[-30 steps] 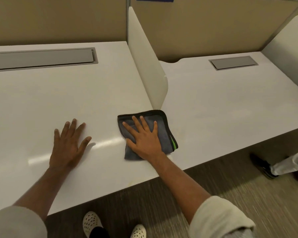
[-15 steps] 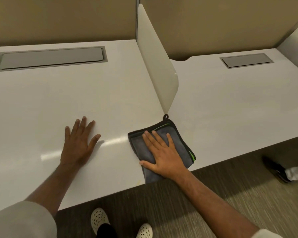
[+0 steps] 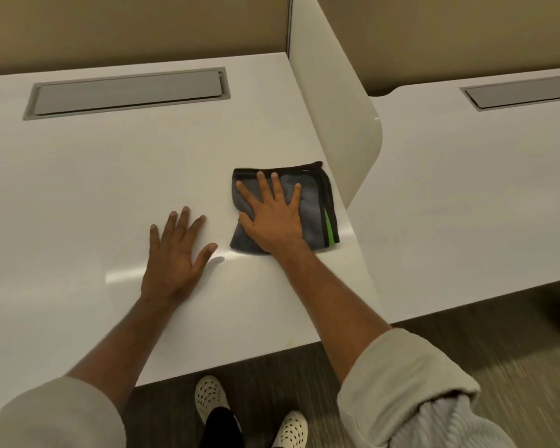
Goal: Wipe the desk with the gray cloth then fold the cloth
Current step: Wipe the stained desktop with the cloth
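Both open palms flat: right hand [image 3: 274, 221] atop gray cloth [image 3: 317, 210], left hand [image 3: 172, 257] on white desk [image 3: 110, 176].

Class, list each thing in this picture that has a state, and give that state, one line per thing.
gray cloth: folded, flat on desk, under right hand
right hand: open, palm pressing cloth
left hand: open, flat on bare desk
desk: glossy
cable hatch: closed

Both hands flat, fingers spread, palms down: left hand [image 3: 174, 257], right hand [image 3: 274, 215], forearms bare.
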